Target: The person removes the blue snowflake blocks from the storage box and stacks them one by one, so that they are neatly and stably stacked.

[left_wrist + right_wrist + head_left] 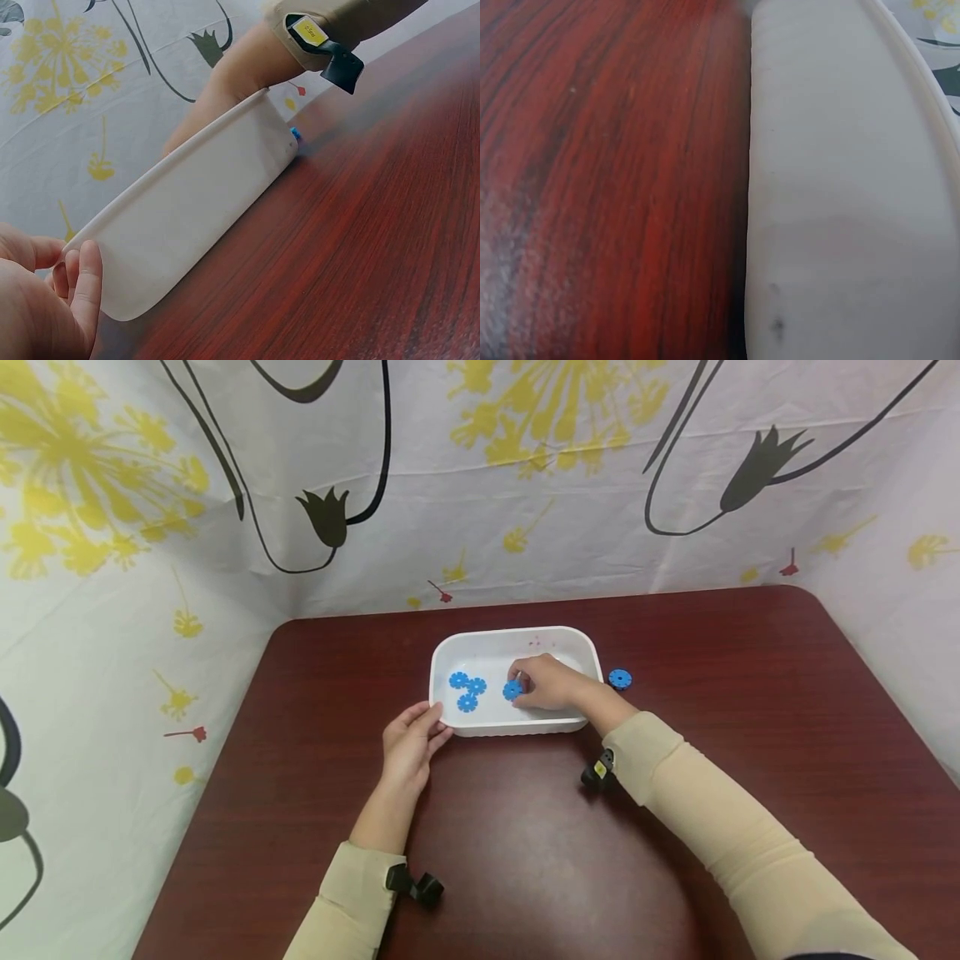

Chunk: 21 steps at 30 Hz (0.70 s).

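Observation:
A white plastic tray (510, 727) with raised walls sits on the table. My left hand (408, 747) grips its near left corner, thumb over the rim and fingers against the outer wall, as the left wrist view also shows. Reaching over the right wall, my right hand (551, 683) pinches a blue notched disc (512, 690) between thumb and fingers, inside the tray. Several more blue notched discs (476, 686) lie in a loose cluster on the tray's left side. In the right wrist view only the tray's outer wall (840, 165) and tabletop show; the hand is hidden.
Outside the tray, close to its right wall, another blue disc (620, 678) lies on the dark red-brown wooden table (517, 835). A white cloth (420, 543) with yellow and dark flower prints hangs behind the table and along its sides.

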Available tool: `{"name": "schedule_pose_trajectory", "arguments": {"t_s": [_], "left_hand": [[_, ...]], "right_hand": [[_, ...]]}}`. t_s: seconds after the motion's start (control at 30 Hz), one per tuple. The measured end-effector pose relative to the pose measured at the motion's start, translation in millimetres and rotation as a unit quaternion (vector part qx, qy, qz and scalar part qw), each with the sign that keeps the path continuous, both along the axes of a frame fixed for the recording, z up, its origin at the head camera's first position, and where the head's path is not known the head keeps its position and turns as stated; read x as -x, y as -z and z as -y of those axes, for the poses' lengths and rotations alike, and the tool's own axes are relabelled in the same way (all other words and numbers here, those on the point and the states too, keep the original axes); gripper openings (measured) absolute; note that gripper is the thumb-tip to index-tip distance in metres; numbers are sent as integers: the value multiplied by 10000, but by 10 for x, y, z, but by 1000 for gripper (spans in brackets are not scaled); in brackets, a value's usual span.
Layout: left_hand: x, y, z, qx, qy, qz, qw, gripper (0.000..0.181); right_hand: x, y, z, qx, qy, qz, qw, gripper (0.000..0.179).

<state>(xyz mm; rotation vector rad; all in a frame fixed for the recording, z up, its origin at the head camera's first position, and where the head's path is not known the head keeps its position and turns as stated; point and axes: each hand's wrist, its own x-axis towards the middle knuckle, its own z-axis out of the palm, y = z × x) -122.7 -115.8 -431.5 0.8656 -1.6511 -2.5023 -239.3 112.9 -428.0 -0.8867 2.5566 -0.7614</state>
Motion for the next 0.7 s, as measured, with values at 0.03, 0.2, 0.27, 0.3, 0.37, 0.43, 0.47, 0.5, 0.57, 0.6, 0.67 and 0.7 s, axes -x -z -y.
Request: {"name": "schedule_pose_trajectory", "arguments": {"t_s": [0.03,0.2,0.27,0.3,0.37,0.43,0.47,0.5,0.57,0.6,0.67,0.7], "left_hand": [[-1,-1,0,9,2,3,10000,24],[-2,3,-6,51,33,21,10000,25],[-4,5,-6,71,40,34,10000,25],[-5,6,-5,73,45,32,10000,25],[-9,5,-4,75,43,34,10000,26],[-13,1,-4,96,49,22,9999,27],[-16,-2,-4,96,57,14,9999,28],[-15,1,-3,102,65,6,9999,29],[-14,1,-1,127,81,-1,9999,30],[-14,2,0,134,91,-9,9999,30],[-14,4,2,124,93,-16,9999,29],[-13,5,3,114,84,-21,9999,29]], "right_hand": [[-1,-2,-1,-5,-24,-47,10000,37],[-12,-26,-15,-9,-18,-181,9998,35],[-17,-41,-25,28,31,-197,9998,37],[-19,-49,-32,57,55,-216,9997,38],[-24,-69,-47,146,129,-211,9996,39],[-24,-83,-66,238,195,-274,9992,38],[-21,-86,-75,295,226,-309,9988,37],[-17,-87,-84,340,261,-343,9985,36],[-6,-87,-100,455,307,-450,9975,34],[-6,-90,-107,494,336,-495,9970,34],[-10,-100,-120,623,373,-605,9955,34],[-15,-106,-128,682,373,-681,9946,34]]}}
